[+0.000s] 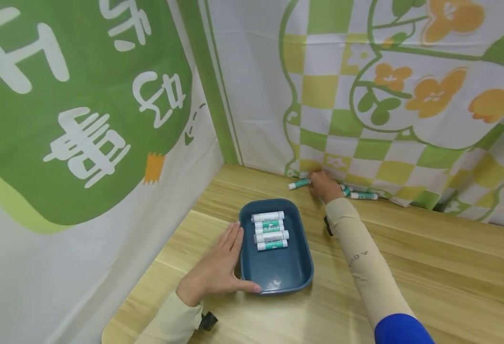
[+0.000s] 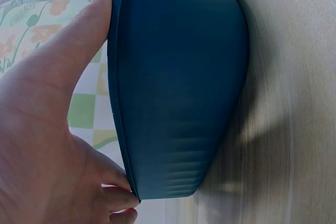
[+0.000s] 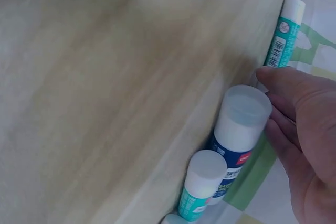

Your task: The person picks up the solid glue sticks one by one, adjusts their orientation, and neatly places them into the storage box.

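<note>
A dark blue tray point(image 1: 273, 279) sits on the table with several small glue sticks point(image 1: 271, 226) lying side by side in it, white with teal labels. My left hand point(image 1: 217, 267) rests at its near left corner, fingers straight along the left side and thumb over the near rim; the left wrist view shows the fingertips at the rim. By the curtain, my right hand point(image 1: 324, 185) pinches the end of a teal-labelled glue stick point(image 3: 283, 35) between thumb and fingers. Just below those fingers in the right wrist view lies a thicker navy-labelled glue stick point(image 3: 239, 124).
Another small glue stick point(image 3: 202, 179) lies against the thick one, and one more point(image 1: 364, 196) lies to the right along the curtain's foot. A checked, flowered curtain point(image 1: 320, 138) backs the wood-grain table point(image 1: 428, 258). A green-and-white cloth point(image 1: 105, 200) hangs at the left.
</note>
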`<action>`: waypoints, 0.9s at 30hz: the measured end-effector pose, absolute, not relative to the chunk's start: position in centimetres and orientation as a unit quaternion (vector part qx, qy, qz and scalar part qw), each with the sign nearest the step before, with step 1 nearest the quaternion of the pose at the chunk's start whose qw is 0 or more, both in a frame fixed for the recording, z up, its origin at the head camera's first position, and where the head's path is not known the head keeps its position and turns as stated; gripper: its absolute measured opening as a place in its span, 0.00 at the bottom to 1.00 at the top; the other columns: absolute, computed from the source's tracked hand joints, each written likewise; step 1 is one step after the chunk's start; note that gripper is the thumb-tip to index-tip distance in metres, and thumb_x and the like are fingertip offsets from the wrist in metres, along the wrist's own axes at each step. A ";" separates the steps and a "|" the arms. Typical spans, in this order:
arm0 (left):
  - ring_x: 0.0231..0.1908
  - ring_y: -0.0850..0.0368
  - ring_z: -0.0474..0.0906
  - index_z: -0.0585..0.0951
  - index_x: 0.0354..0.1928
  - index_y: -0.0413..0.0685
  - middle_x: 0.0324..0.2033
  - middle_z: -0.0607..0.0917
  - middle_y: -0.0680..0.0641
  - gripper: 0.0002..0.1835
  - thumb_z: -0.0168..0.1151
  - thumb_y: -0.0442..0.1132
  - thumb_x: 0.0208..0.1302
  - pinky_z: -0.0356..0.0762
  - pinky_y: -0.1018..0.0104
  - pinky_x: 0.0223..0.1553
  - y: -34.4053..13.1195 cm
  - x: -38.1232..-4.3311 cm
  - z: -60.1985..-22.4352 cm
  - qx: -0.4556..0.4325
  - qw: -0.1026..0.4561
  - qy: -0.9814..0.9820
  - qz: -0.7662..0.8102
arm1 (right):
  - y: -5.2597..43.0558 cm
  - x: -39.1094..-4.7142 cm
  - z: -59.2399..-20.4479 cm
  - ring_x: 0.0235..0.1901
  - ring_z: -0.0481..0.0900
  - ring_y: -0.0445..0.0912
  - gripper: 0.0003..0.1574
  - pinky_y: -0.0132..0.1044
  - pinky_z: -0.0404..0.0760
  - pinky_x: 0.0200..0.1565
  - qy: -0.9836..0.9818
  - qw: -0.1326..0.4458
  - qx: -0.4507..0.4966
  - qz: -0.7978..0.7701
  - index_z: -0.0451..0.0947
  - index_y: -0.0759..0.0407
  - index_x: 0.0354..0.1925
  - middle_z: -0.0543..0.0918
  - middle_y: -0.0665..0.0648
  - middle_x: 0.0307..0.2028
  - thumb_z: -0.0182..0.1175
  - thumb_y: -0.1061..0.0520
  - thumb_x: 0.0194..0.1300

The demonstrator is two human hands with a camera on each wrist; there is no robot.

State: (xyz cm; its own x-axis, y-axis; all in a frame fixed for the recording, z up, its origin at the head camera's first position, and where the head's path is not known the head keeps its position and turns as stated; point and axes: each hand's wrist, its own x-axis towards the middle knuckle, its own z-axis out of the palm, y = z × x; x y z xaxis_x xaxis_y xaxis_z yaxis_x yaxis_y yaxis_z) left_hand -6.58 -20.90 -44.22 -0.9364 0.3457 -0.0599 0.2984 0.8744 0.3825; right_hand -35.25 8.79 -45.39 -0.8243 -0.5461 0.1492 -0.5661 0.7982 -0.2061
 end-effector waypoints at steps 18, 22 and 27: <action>0.85 0.37 0.34 0.43 0.83 0.32 0.85 0.38 0.33 0.80 0.71 0.81 0.47 0.45 0.42 0.84 -20.5 -6.5 -44.2 0.166 0.074 0.963 0.197 | 10.1 -34.8 -46.1 0.35 0.85 0.56 0.05 0.52 0.85 0.43 -0.937 0.057 0.284 0.194 0.87 0.67 0.35 0.89 0.64 0.33 0.64 0.67 0.67; 0.85 0.37 0.34 0.43 0.83 0.32 0.85 0.38 0.33 0.81 0.71 0.81 0.46 0.45 0.42 0.84 -20.7 -6.6 -44.1 0.165 0.070 0.964 0.196 | 10.1 -34.6 -45.9 0.43 0.89 0.60 0.08 0.54 0.88 0.50 -0.930 0.055 0.281 0.232 0.89 0.69 0.43 0.91 0.67 0.40 0.66 0.64 0.69; 0.85 0.36 0.35 0.44 0.83 0.31 0.84 0.37 0.33 0.80 0.71 0.81 0.47 0.45 0.42 0.84 -20.8 -6.7 -44.1 0.165 0.069 0.965 0.191 | 10.0 -34.2 -45.5 0.45 0.91 0.61 0.09 0.54 0.89 0.52 -0.920 0.061 0.287 0.259 0.89 0.70 0.44 0.92 0.68 0.42 0.69 0.63 0.69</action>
